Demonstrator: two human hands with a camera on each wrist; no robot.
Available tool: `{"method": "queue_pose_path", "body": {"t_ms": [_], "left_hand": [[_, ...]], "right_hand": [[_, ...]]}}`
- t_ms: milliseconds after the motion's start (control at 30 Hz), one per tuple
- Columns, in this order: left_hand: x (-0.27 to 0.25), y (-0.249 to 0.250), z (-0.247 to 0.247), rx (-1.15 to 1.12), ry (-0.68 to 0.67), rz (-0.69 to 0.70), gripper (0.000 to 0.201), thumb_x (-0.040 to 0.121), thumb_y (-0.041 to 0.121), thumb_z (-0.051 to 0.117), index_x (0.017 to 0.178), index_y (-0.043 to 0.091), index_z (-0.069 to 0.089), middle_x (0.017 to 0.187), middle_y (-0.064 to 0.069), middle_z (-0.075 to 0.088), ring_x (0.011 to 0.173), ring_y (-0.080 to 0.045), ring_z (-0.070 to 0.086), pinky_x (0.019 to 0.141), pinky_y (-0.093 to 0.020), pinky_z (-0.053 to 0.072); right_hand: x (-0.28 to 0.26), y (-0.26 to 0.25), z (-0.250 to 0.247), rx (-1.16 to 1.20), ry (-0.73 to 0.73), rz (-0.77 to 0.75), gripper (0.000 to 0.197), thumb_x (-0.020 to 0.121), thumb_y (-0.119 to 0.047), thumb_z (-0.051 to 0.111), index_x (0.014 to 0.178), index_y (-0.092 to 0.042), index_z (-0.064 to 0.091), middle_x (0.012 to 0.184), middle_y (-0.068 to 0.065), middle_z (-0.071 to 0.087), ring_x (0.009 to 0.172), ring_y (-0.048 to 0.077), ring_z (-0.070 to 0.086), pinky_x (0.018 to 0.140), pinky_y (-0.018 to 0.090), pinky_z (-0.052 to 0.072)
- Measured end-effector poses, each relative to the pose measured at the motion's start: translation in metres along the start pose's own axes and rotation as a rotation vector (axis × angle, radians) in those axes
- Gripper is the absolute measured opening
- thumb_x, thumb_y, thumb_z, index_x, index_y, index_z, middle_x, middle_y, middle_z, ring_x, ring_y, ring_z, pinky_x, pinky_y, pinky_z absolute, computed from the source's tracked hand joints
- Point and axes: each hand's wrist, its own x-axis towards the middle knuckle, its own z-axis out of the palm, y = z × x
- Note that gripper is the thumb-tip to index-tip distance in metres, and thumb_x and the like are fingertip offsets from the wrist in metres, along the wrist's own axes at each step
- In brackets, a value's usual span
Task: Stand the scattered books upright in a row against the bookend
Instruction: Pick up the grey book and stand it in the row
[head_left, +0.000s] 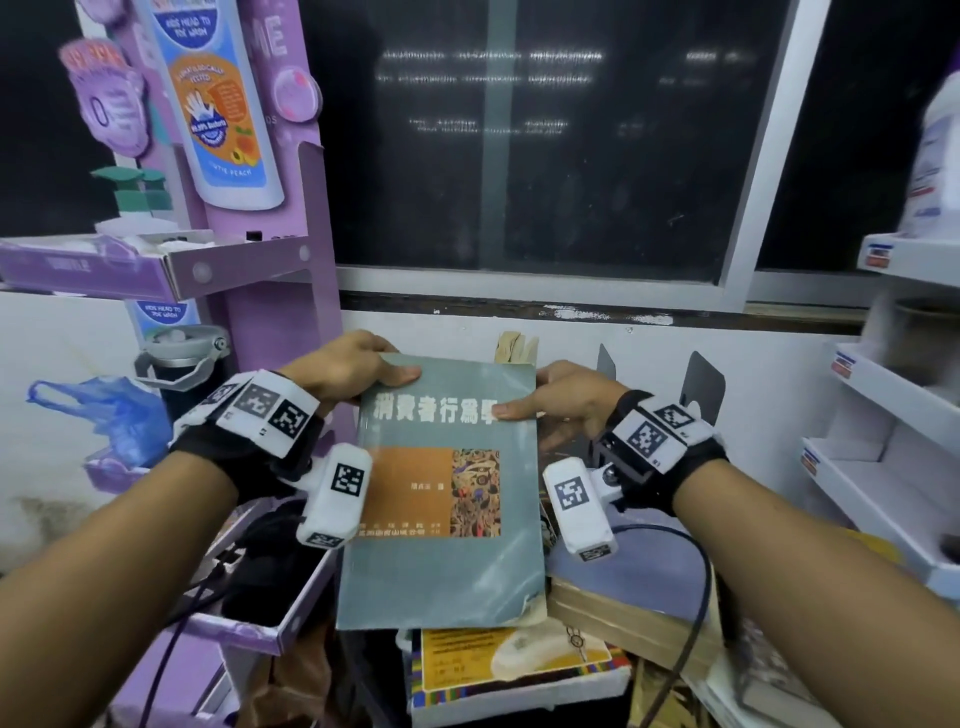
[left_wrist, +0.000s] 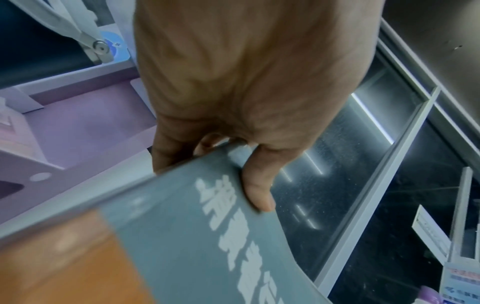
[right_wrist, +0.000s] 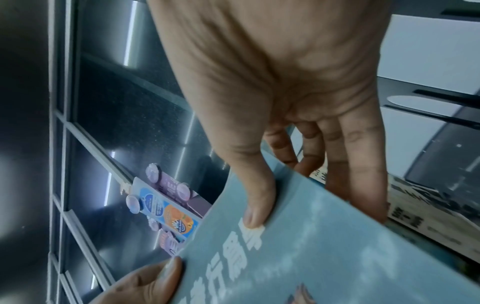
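Here both hands hold one book (head_left: 441, 499) in the air, cover up, over a heap of other books. The left hand (head_left: 345, 366) pinches its top left corner, thumb on the cover and fingers curled under. The right hand (head_left: 563, 402) pinches the top right edge the same way, thumb pressed beside the white title and fingers beneath. The book is grey-green, with an orange panel and a patterned picture lower down; its bottom right corner is torn.

Below it lie a yellow book (head_left: 511, 662) with a patterned border and, to the right, a thick book (head_left: 623, 608) with a blue-grey cover, both flat. A dark cable (head_left: 696, 587) loops over the thick one. Two dark metal bookends (head_left: 701, 382) stand upright by the white wall behind the right hand, well apart from the held book; what they stand on is probably the table, though the hand and books hide it.

A purple stand (head_left: 270, 291) rises at the left, with a blue bag (head_left: 111, 415) beside it. White shelves (head_left: 883, 467) run along the right, and a dark window (head_left: 545, 145) sits above the wall.
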Motion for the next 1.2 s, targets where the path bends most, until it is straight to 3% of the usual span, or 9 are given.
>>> {"method": "queue_pose_path", "body": {"t_ms": [167, 267, 367, 500, 700, 833, 933, 1033, 1200], "left_hand": [[-0.005, 0.015, -0.001, -0.075, 0.077, 0.118, 0.011, 0.088, 0.014, 0.068, 0.093, 0.007, 0.061, 0.083, -0.009, 0.069, 0.074, -0.021, 0.064, 0.068, -0.030, 0.052], [-0.006, 0.020, 0.000, -0.127, 0.121, 0.176, 0.019, 0.087, 0.013, 0.069, 0.102, 0.007, 0.060, 0.087, -0.009, 0.069, 0.074, -0.019, 0.065, 0.066, -0.027, 0.051], [-0.006, 0.017, 0.004, -0.181, 0.128, 0.193, 0.037, 0.081, 0.017, 0.076, 0.111, 0.009, 0.058, 0.097, -0.009, 0.070, 0.083, -0.020, 0.067, 0.076, -0.029, 0.054], [-0.008, 0.002, 0.007, -0.285, 0.152, 0.199, 0.064, 0.059, 0.030, 0.085, 0.116, 0.012, 0.060, 0.109, -0.011, 0.070, 0.096, -0.025, 0.070, 0.088, -0.036, 0.055], [-0.017, -0.012, 0.013, -0.474, 0.133, 0.250, 0.039, 0.068, 0.010, 0.079, 0.105, 0.002, 0.067, 0.095, -0.009, 0.075, 0.081, -0.020, 0.071, 0.069, -0.024, 0.056], [-0.018, -0.016, 0.018, -0.548, 0.162, 0.276, 0.033, 0.067, 0.007, 0.079, 0.097, 0.010, 0.067, 0.087, -0.005, 0.074, 0.072, -0.016, 0.070, 0.061, -0.022, 0.055], [-0.020, -0.015, 0.019, -0.585, 0.164, 0.298, 0.035, 0.065, 0.012, 0.077, 0.098, 0.010, 0.066, 0.088, -0.007, 0.073, 0.072, -0.017, 0.070, 0.060, -0.023, 0.056], [-0.023, -0.011, 0.022, -0.601, 0.184, 0.329, 0.036, 0.065, 0.011, 0.077, 0.099, 0.009, 0.066, 0.089, -0.008, 0.073, 0.075, -0.020, 0.070, 0.064, -0.026, 0.057], [-0.023, 0.010, 0.025, -0.627, 0.244, 0.382, 0.044, 0.064, 0.011, 0.079, 0.105, 0.002, 0.065, 0.090, -0.010, 0.072, 0.075, -0.020, 0.070, 0.065, -0.028, 0.058]], "right_hand": [[-0.006, -0.015, -0.010, 0.018, 0.096, -0.157, 0.037, 0.078, -0.007, 0.078, 0.109, -0.009, 0.060, 0.092, -0.002, 0.067, 0.078, 0.014, 0.068, 0.067, 0.038, 0.061], [-0.006, -0.020, -0.016, 0.043, 0.141, -0.227, 0.046, 0.077, -0.005, 0.079, 0.117, -0.005, 0.058, 0.098, 0.004, 0.068, 0.083, 0.019, 0.069, 0.068, 0.041, 0.061], [-0.004, -0.016, -0.017, 0.050, 0.182, -0.264, 0.051, 0.076, -0.004, 0.079, 0.120, -0.005, 0.054, 0.109, 0.013, 0.069, 0.092, 0.027, 0.070, 0.072, 0.047, 0.061], [0.000, -0.004, -0.013, 0.059, 0.186, -0.329, 0.053, 0.077, -0.006, 0.079, 0.122, -0.011, 0.052, 0.113, 0.011, 0.066, 0.098, 0.027, 0.068, 0.076, 0.050, 0.060], [0.005, -0.002, 0.000, 0.060, 0.233, -0.400, 0.047, 0.078, -0.009, 0.079, 0.117, -0.019, 0.054, 0.110, 0.002, 0.064, 0.098, 0.024, 0.066, 0.073, 0.051, 0.060], [0.006, 0.002, 0.004, 0.037, 0.285, -0.473, 0.044, 0.077, -0.012, 0.080, 0.113, -0.023, 0.056, 0.104, -0.007, 0.063, 0.105, 0.021, 0.063, 0.073, 0.045, 0.061], [0.005, 0.003, 0.002, 0.007, 0.309, -0.508, 0.044, 0.077, -0.013, 0.079, 0.115, -0.020, 0.058, 0.103, -0.010, 0.063, 0.107, 0.018, 0.061, 0.076, 0.041, 0.061], [0.005, 0.000, -0.002, -0.014, 0.319, -0.535, 0.046, 0.077, -0.015, 0.080, 0.118, -0.017, 0.059, 0.111, -0.003, 0.065, 0.108, 0.019, 0.061, 0.080, 0.046, 0.059], [-0.002, -0.012, -0.019, -0.006, 0.339, -0.575, 0.046, 0.080, -0.014, 0.077, 0.122, -0.016, 0.059, 0.114, 0.000, 0.066, 0.107, 0.019, 0.062, 0.074, 0.046, 0.061]]}}
